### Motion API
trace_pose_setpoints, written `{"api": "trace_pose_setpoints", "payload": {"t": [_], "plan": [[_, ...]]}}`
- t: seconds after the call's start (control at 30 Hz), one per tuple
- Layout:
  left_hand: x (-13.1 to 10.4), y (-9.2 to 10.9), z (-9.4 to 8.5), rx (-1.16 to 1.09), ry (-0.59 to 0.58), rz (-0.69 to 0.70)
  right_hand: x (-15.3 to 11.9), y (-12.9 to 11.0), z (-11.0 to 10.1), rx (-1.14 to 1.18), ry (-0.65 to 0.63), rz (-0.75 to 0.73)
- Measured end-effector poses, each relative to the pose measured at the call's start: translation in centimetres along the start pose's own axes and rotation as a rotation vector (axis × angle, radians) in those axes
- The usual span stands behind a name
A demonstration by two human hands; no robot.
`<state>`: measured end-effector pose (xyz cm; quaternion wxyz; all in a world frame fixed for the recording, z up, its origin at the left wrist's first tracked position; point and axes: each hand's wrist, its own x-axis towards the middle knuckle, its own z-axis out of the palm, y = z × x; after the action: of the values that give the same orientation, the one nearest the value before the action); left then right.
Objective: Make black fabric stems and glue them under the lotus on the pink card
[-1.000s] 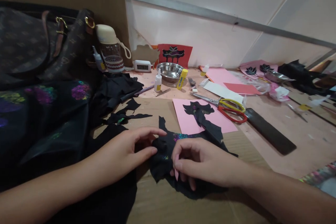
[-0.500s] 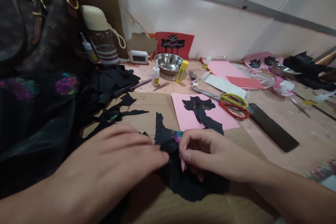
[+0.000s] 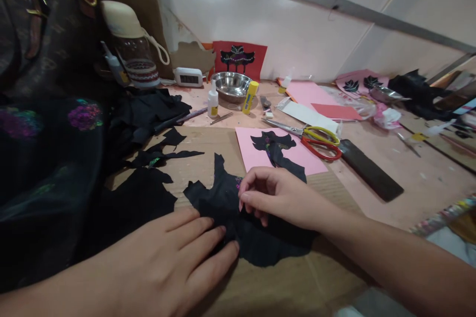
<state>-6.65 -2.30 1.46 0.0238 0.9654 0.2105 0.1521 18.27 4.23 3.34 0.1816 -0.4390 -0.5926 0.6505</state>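
Observation:
A piece of black fabric [image 3: 260,242] with a jagged upper edge and a shiny coloured patch lies on the cardboard sheet [image 3: 297,277]. My left hand [image 3: 186,247] rests flat on the fabric's near left edge, fingers extended. Over its middle, my right hand [image 3: 275,195] pinches a thin, pointed pink piece [image 3: 241,204], mostly hidden by the fingers. Just beyond is a pink paper sheet [image 3: 245,148] bearing a black cut-out shape [image 3: 269,139]. Black scraps [image 3: 145,188] lie to the left.
Scissors [image 3: 322,141] with yellow and red handles lie beside a dark flat bar [image 3: 372,171]. Behind stand a glue bottle [image 3: 212,101], a yellow glue stick [image 3: 250,97], a metal bowl [image 3: 231,86] and a red decorated card [image 3: 260,59]. Dark fabric and a bag [image 3: 70,25] fill the left.
My left hand has slid down and toward me, uncovering more of the black fabric's left side. My right hand keeps its pinch on the pink piece. The whole view has shifted slightly.

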Motion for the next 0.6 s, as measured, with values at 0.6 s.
{"api": "trace_pose_setpoints", "payload": {"t": [0.6], "plan": [[5.2,-7.7,1.4,-0.154,-0.031,-0.494,-0.1,0.5,-0.1,0.189,-0.038,-0.152]]}}
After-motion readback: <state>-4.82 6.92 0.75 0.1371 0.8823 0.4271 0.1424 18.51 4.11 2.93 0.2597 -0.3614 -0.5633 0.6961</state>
